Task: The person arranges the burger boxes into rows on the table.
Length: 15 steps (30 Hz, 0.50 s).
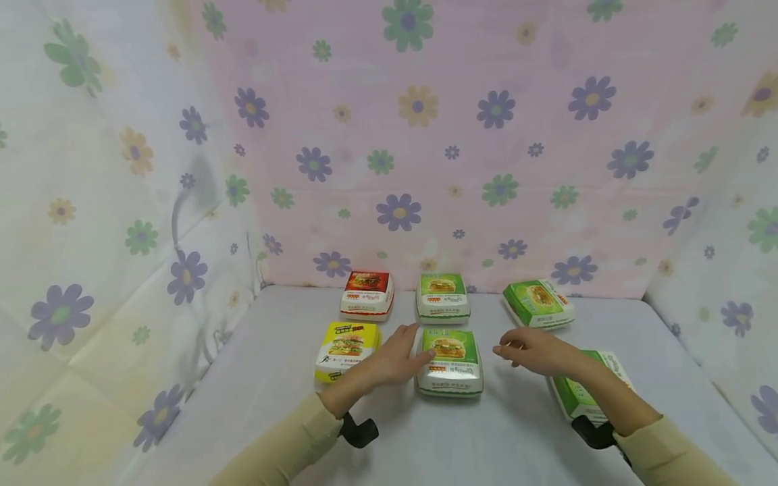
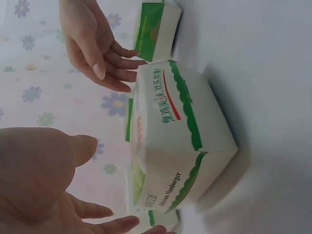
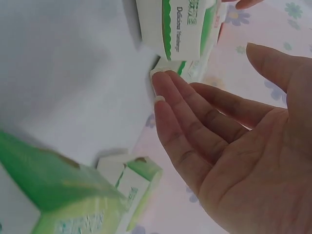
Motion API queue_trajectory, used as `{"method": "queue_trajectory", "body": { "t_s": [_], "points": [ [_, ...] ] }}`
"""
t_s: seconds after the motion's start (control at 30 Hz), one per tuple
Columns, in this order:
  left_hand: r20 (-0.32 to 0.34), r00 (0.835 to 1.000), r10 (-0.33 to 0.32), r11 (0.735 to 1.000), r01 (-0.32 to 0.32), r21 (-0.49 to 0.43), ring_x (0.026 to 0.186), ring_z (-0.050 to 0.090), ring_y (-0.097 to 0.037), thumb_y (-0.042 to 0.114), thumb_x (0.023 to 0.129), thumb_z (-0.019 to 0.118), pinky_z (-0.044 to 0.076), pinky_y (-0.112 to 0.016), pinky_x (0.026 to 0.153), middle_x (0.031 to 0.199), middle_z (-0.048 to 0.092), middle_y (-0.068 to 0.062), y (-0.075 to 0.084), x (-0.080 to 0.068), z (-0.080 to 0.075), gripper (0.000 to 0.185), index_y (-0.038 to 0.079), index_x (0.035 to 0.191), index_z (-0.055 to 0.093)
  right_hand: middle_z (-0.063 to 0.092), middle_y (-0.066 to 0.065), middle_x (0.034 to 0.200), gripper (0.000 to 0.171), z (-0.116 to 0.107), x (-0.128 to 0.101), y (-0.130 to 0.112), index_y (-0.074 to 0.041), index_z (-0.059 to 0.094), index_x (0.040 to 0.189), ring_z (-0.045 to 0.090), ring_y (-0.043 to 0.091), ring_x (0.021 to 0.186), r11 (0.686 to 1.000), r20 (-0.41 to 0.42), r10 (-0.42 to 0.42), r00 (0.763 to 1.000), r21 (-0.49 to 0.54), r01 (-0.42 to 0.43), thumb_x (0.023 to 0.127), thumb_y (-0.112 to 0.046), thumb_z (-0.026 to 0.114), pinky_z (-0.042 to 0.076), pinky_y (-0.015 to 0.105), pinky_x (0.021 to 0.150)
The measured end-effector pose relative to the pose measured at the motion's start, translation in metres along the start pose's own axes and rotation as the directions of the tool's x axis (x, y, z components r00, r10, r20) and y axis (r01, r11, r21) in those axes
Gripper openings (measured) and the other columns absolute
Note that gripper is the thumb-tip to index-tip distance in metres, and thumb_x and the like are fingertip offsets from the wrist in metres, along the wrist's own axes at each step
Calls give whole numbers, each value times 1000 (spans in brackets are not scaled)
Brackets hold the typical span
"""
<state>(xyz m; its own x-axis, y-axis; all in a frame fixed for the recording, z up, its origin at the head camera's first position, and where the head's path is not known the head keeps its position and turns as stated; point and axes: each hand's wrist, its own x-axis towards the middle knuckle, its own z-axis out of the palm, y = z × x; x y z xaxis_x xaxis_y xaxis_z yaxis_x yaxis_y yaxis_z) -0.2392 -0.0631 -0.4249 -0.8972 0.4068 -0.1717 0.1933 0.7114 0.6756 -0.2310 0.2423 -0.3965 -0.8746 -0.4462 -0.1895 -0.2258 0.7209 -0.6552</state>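
A green and white hamburger box [image 1: 451,368] sits on the table between the two hands. At its left side, my left hand [image 1: 395,356] has its fingers extended, and its thumb overlaps the box in the head view; whether it touches, I cannot tell. In the left wrist view the box [image 2: 180,122] shows its white side with a green scalloped band. My right hand [image 1: 537,351] hovers right of the box, apart from it. Its fingers [image 3: 190,129] are slightly bent and hold nothing in the right wrist view.
Left of the left hand lies a yellow box [image 1: 346,347]. A red box [image 1: 367,295] and a green box [image 1: 443,298] stand behind. To the right are a tilted green box [image 1: 537,304] and another green box [image 1: 577,391] under the right forearm. Flowered cloth [image 1: 398,155] surrounds the table.
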Motion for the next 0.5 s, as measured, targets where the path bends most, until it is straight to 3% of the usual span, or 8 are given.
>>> {"method": "queue_trajectory", "body": {
  "t_s": [0.27, 0.5],
  "points": [
    [-36, 990, 137, 988, -134, 78, 142, 43, -28, 43, 105, 56, 39, -50, 116, 159, 36, -14, 4, 5, -3, 71, 9, 161, 29, 68, 11, 115, 48, -19, -16, 6, 7, 61, 130, 66, 29, 104, 996, -31, -48, 998, -82, 45, 103, -33, 62, 57, 43, 82],
    [-57, 954, 294, 931, -272, 243, 139, 45, -26, 44, 103, 61, 43, -45, 113, 158, 39, -8, 11, 18, -2, 69, 14, 159, 34, 68, 14, 117, 48, -35, -21, 18, 8, 60, 131, 65, 32, 107, 990, -71, -100, 992, -107, 92, 102, -30, 64, 58, 46, 84]
  ]
}}
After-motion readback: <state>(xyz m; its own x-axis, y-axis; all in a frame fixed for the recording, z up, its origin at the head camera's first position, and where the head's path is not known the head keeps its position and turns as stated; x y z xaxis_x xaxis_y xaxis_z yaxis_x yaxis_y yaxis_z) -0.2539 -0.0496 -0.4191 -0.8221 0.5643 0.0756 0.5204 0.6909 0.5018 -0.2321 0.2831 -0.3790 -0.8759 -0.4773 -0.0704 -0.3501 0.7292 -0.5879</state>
